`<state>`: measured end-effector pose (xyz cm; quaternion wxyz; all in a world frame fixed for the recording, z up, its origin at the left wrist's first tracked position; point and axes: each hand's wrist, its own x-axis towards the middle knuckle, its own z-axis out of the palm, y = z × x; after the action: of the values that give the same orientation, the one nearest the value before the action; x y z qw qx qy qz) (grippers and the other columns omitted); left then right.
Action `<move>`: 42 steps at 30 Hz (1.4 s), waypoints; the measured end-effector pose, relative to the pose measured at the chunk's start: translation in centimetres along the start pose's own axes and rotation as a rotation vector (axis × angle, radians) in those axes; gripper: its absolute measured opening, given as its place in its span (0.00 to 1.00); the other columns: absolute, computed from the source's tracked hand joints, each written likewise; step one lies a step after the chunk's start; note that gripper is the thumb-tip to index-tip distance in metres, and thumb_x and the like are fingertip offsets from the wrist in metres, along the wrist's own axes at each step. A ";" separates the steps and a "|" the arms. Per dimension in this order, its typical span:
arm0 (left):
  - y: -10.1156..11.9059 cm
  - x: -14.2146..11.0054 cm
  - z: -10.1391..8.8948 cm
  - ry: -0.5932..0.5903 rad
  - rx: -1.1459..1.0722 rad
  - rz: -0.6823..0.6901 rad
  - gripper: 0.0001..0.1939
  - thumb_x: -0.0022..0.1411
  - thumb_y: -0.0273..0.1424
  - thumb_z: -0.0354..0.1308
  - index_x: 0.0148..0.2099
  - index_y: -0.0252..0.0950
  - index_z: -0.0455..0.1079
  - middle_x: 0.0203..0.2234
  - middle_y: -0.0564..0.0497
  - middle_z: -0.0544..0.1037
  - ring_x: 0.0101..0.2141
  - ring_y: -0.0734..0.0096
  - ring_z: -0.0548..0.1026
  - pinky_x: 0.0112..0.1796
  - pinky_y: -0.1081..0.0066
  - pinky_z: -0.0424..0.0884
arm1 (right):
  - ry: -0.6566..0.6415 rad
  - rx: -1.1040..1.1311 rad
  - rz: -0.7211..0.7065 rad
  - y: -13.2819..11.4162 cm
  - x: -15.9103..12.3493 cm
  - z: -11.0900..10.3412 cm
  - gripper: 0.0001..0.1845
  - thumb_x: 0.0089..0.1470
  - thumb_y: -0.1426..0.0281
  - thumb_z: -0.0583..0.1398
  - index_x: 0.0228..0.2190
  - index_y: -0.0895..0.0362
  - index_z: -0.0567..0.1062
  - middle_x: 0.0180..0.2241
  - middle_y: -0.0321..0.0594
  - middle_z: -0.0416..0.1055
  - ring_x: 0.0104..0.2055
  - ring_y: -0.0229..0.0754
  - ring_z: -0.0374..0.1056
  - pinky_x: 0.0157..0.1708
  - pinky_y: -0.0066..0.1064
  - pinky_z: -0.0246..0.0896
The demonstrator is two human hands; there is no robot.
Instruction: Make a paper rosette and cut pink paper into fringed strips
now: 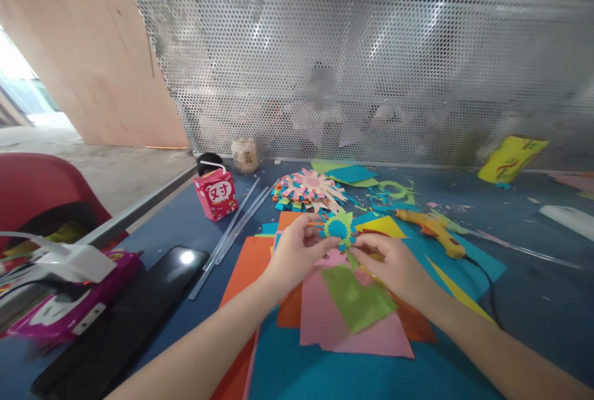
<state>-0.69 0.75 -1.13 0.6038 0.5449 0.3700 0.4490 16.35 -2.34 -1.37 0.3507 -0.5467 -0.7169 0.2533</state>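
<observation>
Between my two hands is a small paper flower, a blue disc ringed by green and blue fringed petals. My left hand pinches its left and lower edge between thumb and fingers. At its right lower side, my right hand has its fingers closed on a green part of the flower. Beneath the hands lie a green felt-like sheet and a pink sheet, over orange and blue sheets. Just beyond the hands sits a pile of pink, orange and blue fringed paper flowers.
A yellow glue gun with a black cord lies to the right. Clear glue sticks, a red drink carton and a black phone-like slab are at left. A perforated metal screen stands behind the table.
</observation>
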 end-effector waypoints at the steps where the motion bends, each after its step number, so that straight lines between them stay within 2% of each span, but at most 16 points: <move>1: 0.0 0.0 0.0 -0.006 -0.003 -0.004 0.19 0.46 0.29 0.65 0.39 0.35 0.62 0.24 0.55 0.76 0.22 0.76 0.73 0.27 0.73 0.69 | 0.001 0.002 0.001 0.0 -0.1 0.0 0.09 0.52 0.67 0.55 0.22 0.54 0.70 0.24 0.35 0.72 0.29 0.41 0.69 0.29 0.28 0.62; 4: -0.2 0.0 0.0 -0.010 0.009 0.002 0.20 0.45 0.29 0.65 0.40 0.35 0.62 0.24 0.53 0.77 0.23 0.73 0.74 0.28 0.71 0.70 | -0.004 0.013 0.018 0.0 -0.2 0.1 0.10 0.52 0.66 0.54 0.22 0.54 0.70 0.24 0.36 0.73 0.29 0.42 0.70 0.28 0.28 0.63; 8: -0.3 0.2 -0.2 0.006 0.070 -0.014 0.20 0.46 0.28 0.65 0.42 0.35 0.63 0.24 0.52 0.77 0.24 0.71 0.75 0.29 0.70 0.70 | -0.020 0.011 0.054 -0.1 -0.3 0.3 0.11 0.52 0.64 0.54 0.23 0.54 0.71 0.21 0.34 0.71 0.23 0.40 0.69 0.22 0.28 0.62; 14: -0.5 0.3 -0.3 -0.008 0.079 -0.018 0.20 0.47 0.26 0.63 0.43 0.33 0.63 0.27 0.50 0.78 0.25 0.71 0.75 0.30 0.69 0.70 | 0.010 -0.061 0.003 -0.6 -0.2 -0.1 0.09 0.50 0.67 0.56 0.21 0.54 0.71 0.23 0.35 0.72 0.29 0.42 0.69 0.31 0.30 0.61; 25: -0.5 0.5 -0.2 -0.011 0.035 -0.038 0.18 0.47 0.23 0.63 0.42 0.34 0.63 0.25 0.52 0.77 0.24 0.74 0.74 0.30 0.71 0.70 | 0.029 -0.201 -0.094 -0.8 -0.4 -0.4 0.09 0.51 0.68 0.56 0.21 0.52 0.71 0.21 0.33 0.71 0.25 0.41 0.67 0.27 0.29 0.60; 42: -0.3 0.3 -0.2 -0.021 0.054 -0.047 0.21 0.46 0.23 0.63 0.43 0.34 0.62 0.25 0.52 0.77 0.25 0.73 0.74 0.32 0.69 0.70 | 0.021 -0.190 -0.124 -0.9 -0.4 -0.6 0.09 0.51 0.70 0.56 0.20 0.54 0.69 0.21 0.33 0.70 0.25 0.38 0.65 0.27 0.27 0.59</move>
<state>-0.77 1.13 -1.45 0.6030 0.5571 0.3882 0.4187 16.32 -2.99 -0.40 0.3197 -0.5345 -0.7665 0.1564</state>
